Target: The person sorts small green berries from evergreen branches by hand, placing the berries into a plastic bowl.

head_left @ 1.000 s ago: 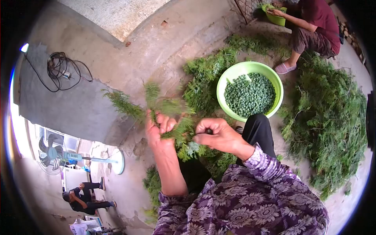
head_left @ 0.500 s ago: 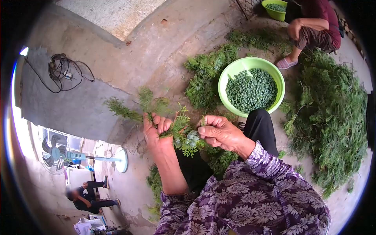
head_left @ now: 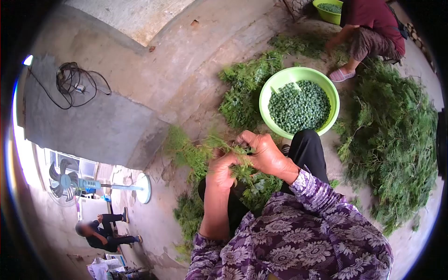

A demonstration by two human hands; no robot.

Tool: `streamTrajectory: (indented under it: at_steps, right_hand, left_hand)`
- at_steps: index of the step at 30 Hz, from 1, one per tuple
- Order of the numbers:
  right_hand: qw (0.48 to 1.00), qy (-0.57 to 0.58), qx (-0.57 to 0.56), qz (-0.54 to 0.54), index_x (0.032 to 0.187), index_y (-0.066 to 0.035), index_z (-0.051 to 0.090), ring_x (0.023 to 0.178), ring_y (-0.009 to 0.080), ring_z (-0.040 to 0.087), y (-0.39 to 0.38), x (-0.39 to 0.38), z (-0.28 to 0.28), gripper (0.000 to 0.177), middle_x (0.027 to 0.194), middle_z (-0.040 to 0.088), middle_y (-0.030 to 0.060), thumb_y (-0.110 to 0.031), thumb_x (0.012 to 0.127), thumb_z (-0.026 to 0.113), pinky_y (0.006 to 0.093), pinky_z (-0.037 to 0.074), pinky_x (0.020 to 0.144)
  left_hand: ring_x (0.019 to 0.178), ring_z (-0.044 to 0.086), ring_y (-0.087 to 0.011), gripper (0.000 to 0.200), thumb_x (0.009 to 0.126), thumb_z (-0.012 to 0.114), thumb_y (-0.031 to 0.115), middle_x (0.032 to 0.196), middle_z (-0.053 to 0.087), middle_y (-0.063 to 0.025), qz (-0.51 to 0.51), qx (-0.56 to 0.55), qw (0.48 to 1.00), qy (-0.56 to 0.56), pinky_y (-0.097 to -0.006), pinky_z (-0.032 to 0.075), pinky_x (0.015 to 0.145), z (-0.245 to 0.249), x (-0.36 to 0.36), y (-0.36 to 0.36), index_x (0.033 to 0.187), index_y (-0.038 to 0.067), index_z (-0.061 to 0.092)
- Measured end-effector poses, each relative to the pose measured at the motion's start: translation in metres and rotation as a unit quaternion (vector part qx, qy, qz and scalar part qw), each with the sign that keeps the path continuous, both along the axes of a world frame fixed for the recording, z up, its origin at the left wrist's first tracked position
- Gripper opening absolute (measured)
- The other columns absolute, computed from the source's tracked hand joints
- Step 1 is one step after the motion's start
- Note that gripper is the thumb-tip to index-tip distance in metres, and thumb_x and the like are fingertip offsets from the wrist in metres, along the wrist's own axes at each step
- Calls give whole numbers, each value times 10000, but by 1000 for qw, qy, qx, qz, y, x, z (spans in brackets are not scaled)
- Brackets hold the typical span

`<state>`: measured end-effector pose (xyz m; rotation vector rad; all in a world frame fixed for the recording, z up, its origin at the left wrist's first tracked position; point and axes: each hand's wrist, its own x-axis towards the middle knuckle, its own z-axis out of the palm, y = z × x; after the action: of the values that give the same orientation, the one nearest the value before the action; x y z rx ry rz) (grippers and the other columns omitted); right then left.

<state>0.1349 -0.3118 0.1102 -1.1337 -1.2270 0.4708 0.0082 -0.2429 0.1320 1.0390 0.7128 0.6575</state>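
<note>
My left hand (head_left: pixel 221 171) is closed around a leafy evergreen sprig (head_left: pixel 189 151), whose flat green sprays stick out to the left. Right up against it, my right hand (head_left: pixel 271 155) has its fingers curled and pinched at the sprig's inner end, between the two hands. What lies under those fingertips is hidden. Below the hands, between my knees, lies more cut foliage with pale green cones (head_left: pixel 258 186). Just beyond my right knee stands a light green basin (head_left: pixel 265 105) holding a heap of small round green cones (head_left: pixel 301 106).
A large heap of cut branches (head_left: pixel 387 149) lies on the right, and stripped greenery (head_left: pixel 247 93) left of the basin. A co-worker (head_left: pixel 373 32) crouches at the upper right near a second basin (head_left: pixel 329 16). At left are a fan (head_left: pixel 70 182), a coiled cable (head_left: pixel 70 84) and a seated person (head_left: pixel 105 233).
My hands have come together; the left moved right with the sprig and its foliage swung toward me. The right fingers now meet the sprig. The co-worker's arm has reached down toward the greenery.
</note>
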Motion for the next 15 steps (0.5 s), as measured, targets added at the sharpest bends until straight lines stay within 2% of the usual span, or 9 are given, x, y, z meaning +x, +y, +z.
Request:
streamTrajectory:
  at_steps: [1,3,5,7,8,10,11,13,15]
  right_hand:
    - [1000,-10,-3,-3,814,-26,496,590,154,480,1,0,0,313,666,506,80,-145,643,730,276,417,552]
    - [1000,8,-12,17,820,-25,497,592,146,482,1,0,2,304,667,504,68,-132,647,722,275,417,553]
    - [999,26,-22,34,826,-23,498,594,138,484,1,0,2,294,667,502,56,-119,650,714,274,417,555]
    - [992,100,-7,70,843,-40,512,557,97,476,1,-1,0,248,670,498,11,-106,686,693,239,400,494]
    - [992,100,-7,70,843,-40,512,557,97,476,1,0,2,248,670,498,11,-106,686,693,239,400,494]
    - [916,352,-19,189,867,-55,519,514,52,454,-2,1,4,188,669,487,-21,-74,734,651,193,360,425]
    - [918,350,-12,189,894,-57,521,481,37,440,-2,7,0,139,693,499,-19,-78,783,603,159,317,387]
    - [863,458,-14,215,897,-45,521,502,36,470,-5,17,-2,143,689,532,-10,-132,806,588,161,354,419]
    - [862,462,-22,208,902,-48,526,532,40,481,-7,21,-4,153,711,537,-9,-164,818,578,154,348,427]
  left_hand:
    - [730,559,-143,316,697,670,69,856,570,-40,2,0,1000,1,-269,458,577,-4,-3,2,977,66,524]
    - [653,542,-120,262,701,654,36,837,569,-42,24,-96,995,-13,-276,446,543,-10,-6,6,929,71,529]
    - [600,513,-104,227,716,633,25,805,565,-39,10,-96,995,-30,-272,429,519,-9,-8,9,909,68,523]
    - [548,483,-88,193,730,613,14,773,561,-35,-4,-97,994,-47,-269,412,494,-7,-7,9,890,65,517]
    - [515,448,-79,156,746,593,11,722,543,-24,-14,-122,989,-88,-263,392,485,-5,-5,8,872,61,517]
    - [483,413,-70,119,761,573,8,672,525,-13,-22,-146,981,-129,-257,372,475,-5,-5,11,855,56,517]
    - [494,403,-71,86,769,566,30,671,502,-21,-16,-154,974,-162,-249,356,496,-7,-9,16,837,52,520]
    - [504,394,-71,57,777,560,52,670,478,-30,-9,-162,967,-196,-240,339,518,-9,-14,24,820,48,523]
    - [500,383,-81,80,778,545,32,688,474,-46,14,-216,948,-232,-235,326,511,-11,-17,31,852,31,516]
